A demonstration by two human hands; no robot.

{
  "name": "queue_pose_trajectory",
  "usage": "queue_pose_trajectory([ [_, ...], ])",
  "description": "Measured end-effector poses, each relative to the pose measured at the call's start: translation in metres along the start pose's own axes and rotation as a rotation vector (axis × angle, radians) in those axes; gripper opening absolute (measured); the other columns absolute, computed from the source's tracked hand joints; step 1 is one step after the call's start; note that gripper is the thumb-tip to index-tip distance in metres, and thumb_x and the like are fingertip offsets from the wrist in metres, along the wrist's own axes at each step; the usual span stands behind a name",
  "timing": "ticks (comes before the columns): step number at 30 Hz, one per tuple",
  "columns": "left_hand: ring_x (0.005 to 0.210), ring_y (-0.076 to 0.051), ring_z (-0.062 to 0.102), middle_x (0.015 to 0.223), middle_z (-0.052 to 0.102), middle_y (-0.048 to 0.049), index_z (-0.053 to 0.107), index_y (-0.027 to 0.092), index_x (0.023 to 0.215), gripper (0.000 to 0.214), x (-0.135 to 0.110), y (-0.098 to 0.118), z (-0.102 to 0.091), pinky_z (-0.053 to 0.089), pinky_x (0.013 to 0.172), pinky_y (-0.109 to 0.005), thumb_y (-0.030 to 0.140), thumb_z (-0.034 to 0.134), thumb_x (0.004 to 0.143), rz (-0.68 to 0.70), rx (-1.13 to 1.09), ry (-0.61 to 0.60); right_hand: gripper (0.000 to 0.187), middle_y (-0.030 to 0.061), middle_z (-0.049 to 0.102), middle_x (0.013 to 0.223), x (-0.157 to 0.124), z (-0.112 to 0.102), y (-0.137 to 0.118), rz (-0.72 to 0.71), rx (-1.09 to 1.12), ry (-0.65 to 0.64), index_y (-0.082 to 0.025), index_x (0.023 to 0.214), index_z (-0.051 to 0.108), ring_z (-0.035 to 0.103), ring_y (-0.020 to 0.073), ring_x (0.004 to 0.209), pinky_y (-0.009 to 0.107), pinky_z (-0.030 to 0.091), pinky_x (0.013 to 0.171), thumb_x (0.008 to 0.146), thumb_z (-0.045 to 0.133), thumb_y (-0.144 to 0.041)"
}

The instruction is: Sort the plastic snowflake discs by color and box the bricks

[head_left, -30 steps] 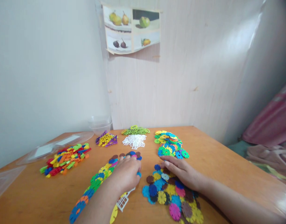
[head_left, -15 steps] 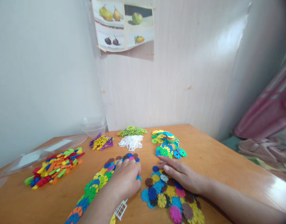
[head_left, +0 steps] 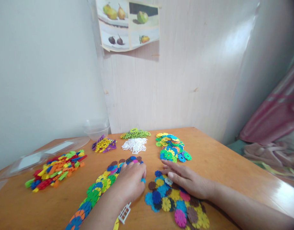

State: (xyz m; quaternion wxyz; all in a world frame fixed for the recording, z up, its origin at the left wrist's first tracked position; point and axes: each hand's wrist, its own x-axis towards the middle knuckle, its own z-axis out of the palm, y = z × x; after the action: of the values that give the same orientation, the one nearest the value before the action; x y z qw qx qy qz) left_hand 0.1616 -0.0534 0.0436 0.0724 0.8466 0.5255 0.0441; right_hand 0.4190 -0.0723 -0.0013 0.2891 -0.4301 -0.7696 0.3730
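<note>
My left hand is curled, fingers down, over the far part of a long band of slotted plastic snowflake discs. A blue disc peeks out by its thumb and fingers; the fingertips themselves are mostly hidden. My right hand lies palm down with fingers stretched out, resting on a loose heap of snowflake discs in blue, yellow, brown, pink and black. Below my left wrist is a small white ladder-like piece, partly covered by the forearm.
Farther back on the table lie more snowflake discs, white pieces, green pieces and purple and yellow pieces. Colourful building blocks are at left, near clear lids and a clear tub.
The hands have hardly moved; my left hand shifts very slightly to the right. The whole view moves a little with the head.
</note>
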Motion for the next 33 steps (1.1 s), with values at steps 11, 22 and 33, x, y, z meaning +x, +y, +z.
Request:
queue_pose_trajectory([
  [11,0.071,-0.013,0.053,0.075,0.057,0.0022,0.054,0.02,0.084,0.006,0.007,0.014,0.002,0.037,0.06,-0.023,0.021,0.053,0.078,0.001,-0.701,-0.003,0.065,0.0086,0.058,0.141,0.001,0.003,-0.001,-0.008,0.094,-0.022,-0.024,0.152,0.039,0.055,0.0263,0.129,0.044,0.045,0.109,0.095,0.048,-0.056],
  [22,0.068,-0.011,0.053,0.073,0.058,0.0028,0.058,0.019,0.089,0.011,0.015,0.022,0.023,0.039,0.059,-0.022,0.028,0.054,0.083,0.054,-0.815,0.003,0.058,0.0063,0.062,0.137,0.002,0.001,-0.001,-0.057,-0.058,0.013,-0.026,0.145,0.051,0.059,0.0274,0.124,0.043,0.046,0.107,0.095,0.047,-0.057],
  [33,0.087,-0.019,0.063,0.096,0.071,-0.0033,0.065,0.023,0.094,0.018,0.009,-0.046,-0.008,0.042,0.072,-0.027,0.025,0.05,0.084,-0.203,-0.286,0.217,0.058,0.0051,0.06,0.14,0.001,0.001,0.01,-0.03,-0.047,0.015,-0.029,0.145,0.05,0.054,0.0287,0.129,0.047,0.041,0.112,0.095,0.048,-0.057],
])
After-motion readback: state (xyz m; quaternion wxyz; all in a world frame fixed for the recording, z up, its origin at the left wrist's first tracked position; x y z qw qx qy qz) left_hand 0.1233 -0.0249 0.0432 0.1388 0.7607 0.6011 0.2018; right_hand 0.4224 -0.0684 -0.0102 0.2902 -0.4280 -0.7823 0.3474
